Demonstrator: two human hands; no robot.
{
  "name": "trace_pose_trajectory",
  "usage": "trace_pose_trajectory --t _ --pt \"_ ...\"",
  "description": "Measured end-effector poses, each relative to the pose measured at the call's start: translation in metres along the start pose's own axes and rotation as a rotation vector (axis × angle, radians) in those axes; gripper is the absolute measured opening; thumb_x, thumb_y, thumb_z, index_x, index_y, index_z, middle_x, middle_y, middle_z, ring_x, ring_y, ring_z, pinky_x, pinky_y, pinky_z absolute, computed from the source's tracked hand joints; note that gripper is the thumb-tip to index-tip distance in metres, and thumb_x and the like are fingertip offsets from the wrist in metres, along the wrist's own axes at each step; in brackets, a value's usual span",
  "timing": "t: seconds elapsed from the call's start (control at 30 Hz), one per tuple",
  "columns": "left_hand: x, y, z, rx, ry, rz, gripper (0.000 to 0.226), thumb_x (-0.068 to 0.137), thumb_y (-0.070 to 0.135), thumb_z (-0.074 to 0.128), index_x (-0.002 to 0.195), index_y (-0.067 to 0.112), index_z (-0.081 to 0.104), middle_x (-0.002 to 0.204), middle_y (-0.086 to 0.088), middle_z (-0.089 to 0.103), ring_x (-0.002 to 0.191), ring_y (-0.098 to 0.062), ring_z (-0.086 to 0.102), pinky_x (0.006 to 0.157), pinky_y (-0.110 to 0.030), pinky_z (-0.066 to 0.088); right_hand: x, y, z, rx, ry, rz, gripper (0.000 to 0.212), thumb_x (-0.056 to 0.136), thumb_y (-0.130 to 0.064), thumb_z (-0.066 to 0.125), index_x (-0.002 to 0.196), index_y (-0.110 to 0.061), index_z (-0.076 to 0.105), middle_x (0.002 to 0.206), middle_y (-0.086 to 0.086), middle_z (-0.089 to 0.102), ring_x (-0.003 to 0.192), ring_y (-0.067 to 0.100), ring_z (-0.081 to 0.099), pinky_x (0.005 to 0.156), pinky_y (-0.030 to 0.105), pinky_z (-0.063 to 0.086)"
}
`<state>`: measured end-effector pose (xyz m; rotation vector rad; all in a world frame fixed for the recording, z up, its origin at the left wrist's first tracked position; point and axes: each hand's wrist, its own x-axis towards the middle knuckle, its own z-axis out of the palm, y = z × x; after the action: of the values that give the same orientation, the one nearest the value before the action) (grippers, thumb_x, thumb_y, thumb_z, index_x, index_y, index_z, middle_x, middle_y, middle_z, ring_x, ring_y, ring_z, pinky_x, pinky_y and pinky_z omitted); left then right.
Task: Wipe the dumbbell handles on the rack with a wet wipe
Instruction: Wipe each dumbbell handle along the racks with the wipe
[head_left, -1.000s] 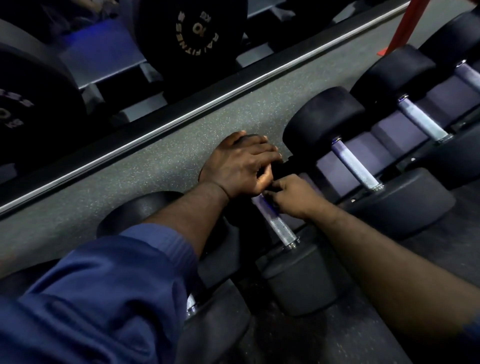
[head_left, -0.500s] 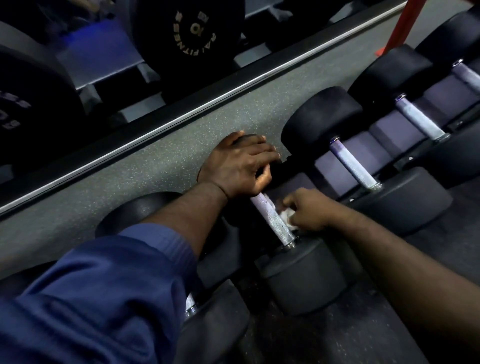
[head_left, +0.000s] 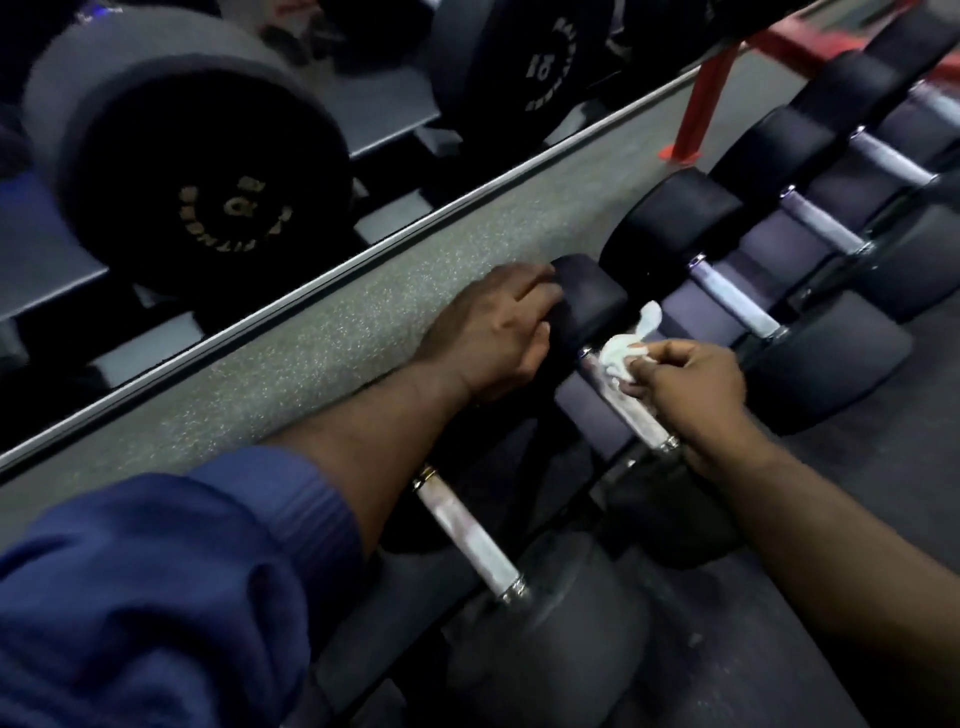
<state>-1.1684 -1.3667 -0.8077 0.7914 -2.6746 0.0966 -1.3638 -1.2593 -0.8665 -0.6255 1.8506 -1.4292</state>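
2 hands on 1 dumbbell; we take its handle (head_left: 636, 418) as landmark. The left hand (head_left: 491, 332) sits past the handle's far end, fingers curled over the far head (head_left: 589, 299), which we judge is bracing it. The right hand (head_left: 691, 397) is at the handle's right side, thumb and fingertips pinching the wet wipe (head_left: 621, 351) onto the handle's far end. A loose tail of wipe sticks up beyond it.

We judge the step in hand is wiping this handle. To do it well, we would:
- wrap the wipe round the bar, not dab with a bunched corner
- run from collar to collar with firm pressure
- roll the dumbbell with the left hand to reach the underside

1 more handle (head_left: 467, 535) lies nearer us than the landmark. At least 3 lie farther right along the rack, the next one (head_left: 732, 296) just beside.

For writing, there is a gold ring of letters (head_left: 234, 218) on a big black head well beyond the handle, upper left. White letters (head_left: 545, 62) show on another. Both are blurred and look reversed, so we cannot read either. We see no label on the wipe or the handles.
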Motion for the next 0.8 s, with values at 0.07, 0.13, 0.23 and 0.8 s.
trace_pose_trajectory --t 0.07,0.13,0.23,0.8 --pt "0.020 -0.005 0.011 -0.026 0.070 0.023 0.044 0.098 0.028 0.056 0.135 0.006 0.065 0.148 -0.015 0.056 0.134 -0.032 0.052 0.115 -0.039 0.039 0.017 0.004 0.007 -0.119 0.095 -0.019 0.006 0.082 -0.024 0.076 0.079 -0.019 0.077 0.074 0.000 0.076 0.068 0.022 0.074 0.072 0.042 0.063" --pt "0.042 -0.015 0.024 -0.047 0.075 0.103 0.042 0.102 0.026 0.052 0.134 0.003 0.066 0.148 -0.017 0.057 0.135 -0.033 0.054 0.117 -0.039 0.039 0.027 0.006 0.020 -0.269 0.142 -0.068 0.007 0.081 -0.034 0.077 0.079 -0.027 0.078 0.077 -0.004 0.076 0.073 0.014 0.070 0.072 0.030 0.055" --pt "0.067 -0.021 0.045 -0.109 0.038 0.185 0.039 0.105 0.024 0.049 0.132 0.003 0.068 0.145 -0.016 0.061 0.136 -0.032 0.056 0.119 -0.040 0.040 0.033 0.011 0.035 -0.365 0.134 -0.073 0.014 0.090 -0.033 0.073 0.095 -0.025 0.082 0.095 0.002 0.079 0.084 0.006 0.066 0.066 0.020 0.039" --pt "0.070 -0.015 0.065 -0.194 0.110 0.095 0.037 0.105 0.017 0.049 0.133 0.004 0.069 0.142 -0.010 0.065 0.140 -0.031 0.053 0.115 -0.044 0.045 0.041 0.003 0.038 -0.668 -0.048 -0.186 0.024 0.090 -0.019 0.065 0.071 -0.005 0.070 0.077 0.014 0.072 0.079 0.032 0.069 0.068 0.033 0.049"
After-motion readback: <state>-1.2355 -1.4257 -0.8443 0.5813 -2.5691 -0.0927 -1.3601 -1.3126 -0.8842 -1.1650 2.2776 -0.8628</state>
